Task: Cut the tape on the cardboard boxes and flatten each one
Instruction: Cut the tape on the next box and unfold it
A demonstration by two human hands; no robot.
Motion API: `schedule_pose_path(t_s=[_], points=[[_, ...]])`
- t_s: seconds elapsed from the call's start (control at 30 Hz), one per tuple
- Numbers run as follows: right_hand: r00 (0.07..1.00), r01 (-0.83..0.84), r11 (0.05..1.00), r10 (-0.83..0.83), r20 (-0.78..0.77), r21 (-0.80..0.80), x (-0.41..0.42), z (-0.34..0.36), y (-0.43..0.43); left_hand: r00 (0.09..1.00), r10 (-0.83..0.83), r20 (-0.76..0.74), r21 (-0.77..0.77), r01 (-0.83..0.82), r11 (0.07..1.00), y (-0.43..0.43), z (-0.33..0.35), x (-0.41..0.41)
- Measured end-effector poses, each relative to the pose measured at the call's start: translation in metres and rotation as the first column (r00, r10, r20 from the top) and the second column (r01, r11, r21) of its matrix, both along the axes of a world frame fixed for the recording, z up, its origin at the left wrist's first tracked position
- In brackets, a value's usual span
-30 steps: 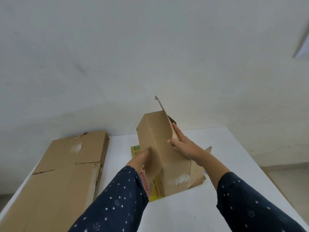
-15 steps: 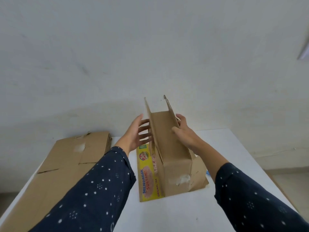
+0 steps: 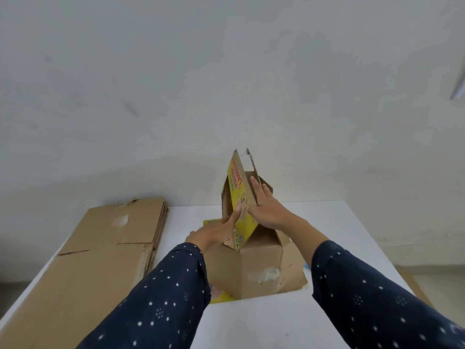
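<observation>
A brown cardboard box (image 3: 254, 270) with yellow printed faces stands upright in the middle of the white table (image 3: 339, 222), its walls partly folded. A tall yellow printed panel (image 3: 239, 195) rises from it, tilted up. My left hand (image 3: 216, 231) presses straight fingers against the lower part of that panel from the left. My right hand (image 3: 266, 210) lies flat on the panel's brown right side, fingers pointing up. A torn tape patch (image 3: 269, 274) shows on the near brown wall.
A stack of flattened brown cardboard (image 3: 100, 248) covers the table's left side. A plain white wall stands close behind the table. The table's near and right parts are bare white surface, with floor beyond the right edge.
The yellow printed panel has swung up from the table to near upright. My left hand dropped lower onto it; my right hand slid higher along the panel's right side.
</observation>
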State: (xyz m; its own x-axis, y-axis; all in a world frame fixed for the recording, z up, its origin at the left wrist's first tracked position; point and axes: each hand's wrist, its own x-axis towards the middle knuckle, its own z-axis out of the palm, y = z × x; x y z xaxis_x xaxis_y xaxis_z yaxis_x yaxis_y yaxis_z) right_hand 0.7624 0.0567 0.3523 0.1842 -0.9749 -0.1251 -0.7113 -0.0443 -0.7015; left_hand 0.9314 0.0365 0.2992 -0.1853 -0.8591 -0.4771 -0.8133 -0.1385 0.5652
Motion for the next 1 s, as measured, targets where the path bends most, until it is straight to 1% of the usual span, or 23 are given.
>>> schedule_pose_path(t_s=[0.07, 0.13, 0.2, 0.23, 0.3, 0.33, 0.4, 0.47, 0.5, 0.57, 0.63, 0.7, 0.73, 0.77, 0.8, 0.83, 0.9, 0.93, 0.97, 1.0], points=[[1.0, -0.028, 1.0, 0.028, -0.009, -0.006, -0.001, -0.001, 0.003, 1.0, -0.011, 0.013, 0.2, 0.008, 0.98, 0.012, 0.008, 0.001], [0.999, -0.041, 0.999, 0.041, -0.017, 0.009, -0.002, -0.001, 0.007, 0.999, 0.012, 0.033, 0.365, -0.023, 0.931, 0.029, 0.017, 0.0], [0.998, -0.052, 0.998, 0.053, -0.027, 0.046, -0.004, 0.001, 0.009, 0.994, 0.103, -0.033, 0.492, -0.074, 0.868, 0.041, 0.012, 0.001], [0.998, -0.053, 0.997, 0.056, -0.039, 0.058, -0.005, 0.003, 0.011, 0.983, 0.159, -0.092, 0.521, -0.089, 0.849, 0.042, 0.005, 0.001], [0.996, -0.041, 0.997, 0.045, -0.071, 0.062, -0.007, 0.005, 0.015, 0.924, 0.305, -0.231, 0.499, -0.157, 0.852, 0.036, -0.015, -0.004], [0.995, -0.026, 0.998, 0.031, -0.094, 0.051, -0.007, 0.003, 0.018, 0.872, 0.386, -0.301, 0.459, -0.222, 0.86, 0.031, -0.025, -0.009], [0.986, 0.009, 1.0, -0.009, -0.164, 0.003, -0.007, -0.002, 0.024, 0.73, 0.509, -0.456, 0.412, -0.333, 0.848, 0.019, -0.036, -0.022], [0.97, 0.039, 0.998, -0.049, -0.237, -0.047, -0.006, -0.007, 0.029, 0.642, 0.545, -0.54, 0.423, -0.352, 0.835, 0.006, -0.035, -0.036], [0.963, 0.044, 0.997, -0.06, -0.261, -0.066, -0.006, -0.007, 0.03, 0.621, 0.543, -0.566, 0.423, -0.346, 0.837, 0.0, -0.029, -0.042], [0.958, 0.049, 0.996, -0.069, -0.278, -0.076, -0.007, -0.004, 0.029, 0.544, 0.573, -0.613, 0.432, -0.377, 0.819, -0.023, -0.024, -0.049], [0.957, 0.051, 0.997, -0.068, -0.282, -0.066, -0.008, 0.002, 0.028, 0.466, 0.616, -0.635, 0.426, -0.454, 0.783, -0.045, -0.02, -0.053], [0.955, 0.039, 0.999, -0.042, -0.294, -0.017, -0.01, 0.007, 0.026, 0.444, 0.629, -0.638, 0.361, -0.548, 0.754, -0.096, -0.054, -0.041], [0.954, 0.032, 0.999, -0.026, -0.297, 0.016, -0.012, 0.009, 0.025, 0.451, 0.627, -0.635, 0.345, -0.561, 0.753, -0.124, -0.078, -0.034], [0.956, 0.023, 0.999, -0.01, -0.294, 0.041, -0.014, 0.012, 0.025, 0.463, 0.62, -0.634, 0.321, -0.572, 0.755, -0.144, -0.088, -0.028], [0.96, 0.011, 0.998, 0.008, -0.28, 0.067, -0.016, 0.014, 0.025, 0.477, 0.632, -0.61, 0.346, -0.558, 0.755, -0.152, -0.085, -0.024], [0.964, -0.008, 0.995, 0.033, -0.264, 0.098, -0.018, 0.016, 0.026, 0.441, 0.633, -0.636, 0.354, -0.562, 0.747, -0.145, -0.065, -0.026], [0.957, -0.061, 0.982, 0.108, -0.271, 0.178, -0.022, 0.021, 0.026, 0.456, 0.619, -0.64, 0.392, -0.498, 0.773, -0.129, -0.026, -0.031], [0.945, -0.088, 0.97, 0.153, -0.29, 0.225, -0.024, 0.023, 0.027, 0.421, 0.617, -0.665, 0.409, -0.486, 0.772, -0.111, 0.007, -0.037], [0.934, -0.111, 0.956, 0.193, -0.299, 0.271, -0.025, 0.024, 0.028, 0.385, 0.643, -0.662, 0.429, -0.509, 0.746, -0.105, 0.022, -0.04], [0.927, -0.131, 0.942, 0.226, -0.298, 0.308, -0.025, 0.025, 0.028, 0.367, 0.646, -0.669, 0.422, -0.528, 0.737, -0.106, 0.029, -0.04]])
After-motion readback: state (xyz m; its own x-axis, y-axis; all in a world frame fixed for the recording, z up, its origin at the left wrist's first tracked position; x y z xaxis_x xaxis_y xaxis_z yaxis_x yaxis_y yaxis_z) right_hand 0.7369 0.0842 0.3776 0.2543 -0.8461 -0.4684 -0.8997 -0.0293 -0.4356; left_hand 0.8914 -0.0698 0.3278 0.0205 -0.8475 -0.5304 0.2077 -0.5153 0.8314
